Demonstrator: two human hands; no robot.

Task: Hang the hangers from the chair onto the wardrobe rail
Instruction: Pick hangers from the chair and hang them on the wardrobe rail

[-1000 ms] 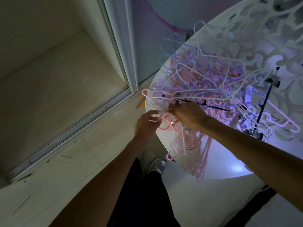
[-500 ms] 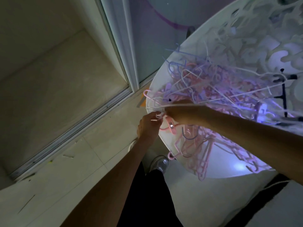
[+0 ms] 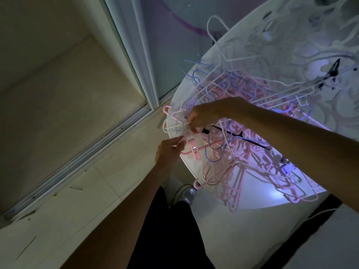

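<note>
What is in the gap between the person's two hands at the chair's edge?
In the head view, thin white hanger wires cross between the right hand and left hand, over the chair rim.

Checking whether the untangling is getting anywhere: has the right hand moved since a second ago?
Yes. The right hand has lifted away from the pink clip hanger, farther onto the chair seat, pinching a white hanger.
</note>
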